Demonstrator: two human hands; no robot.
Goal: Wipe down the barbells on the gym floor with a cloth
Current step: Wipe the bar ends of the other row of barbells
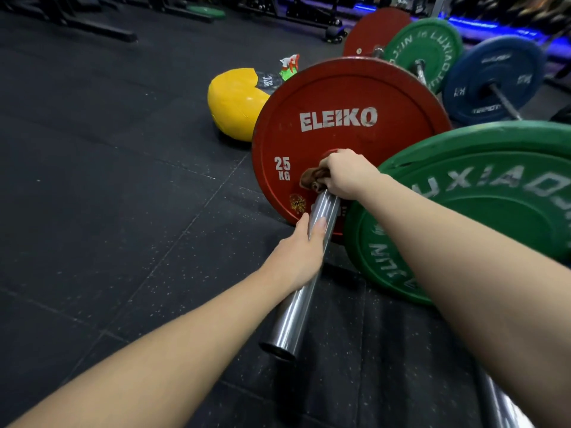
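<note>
Gripping a bunched brown cloth [313, 178], the right hand [347, 176] has it pressed on the chrome barbell sleeve [293, 310] right at the hub of the red Eleiko 25 kg plate [340, 97], fingers curled tight around the fabric. A little way out from that plate, the left hand [298, 253] clamps the same sleeve, thumb lying along the top of the steel and fingers wrapped down the far side. The sleeve runs from the red plate's centre toward the camera, and its open end hangs just above the black rubber gym floor [123, 186].

Right of the red plate and overlapping its lower edge stands a green bumper plate [500, 217] with worn white lettering. Below it, at the frame's bottom edge, another chrome bar [503, 406] pokes in.

Left of the red plate sits a yellow medicine ball [234, 101] on the floor, and just behind it a spray bottle [289, 67] with a red-and-white trigger head peeks over the plate's rim. Behind the red plate, more loaded bars line up: a second red plate [375, 29], a green plate [423, 49], then a blue plate [492, 78].
</note>
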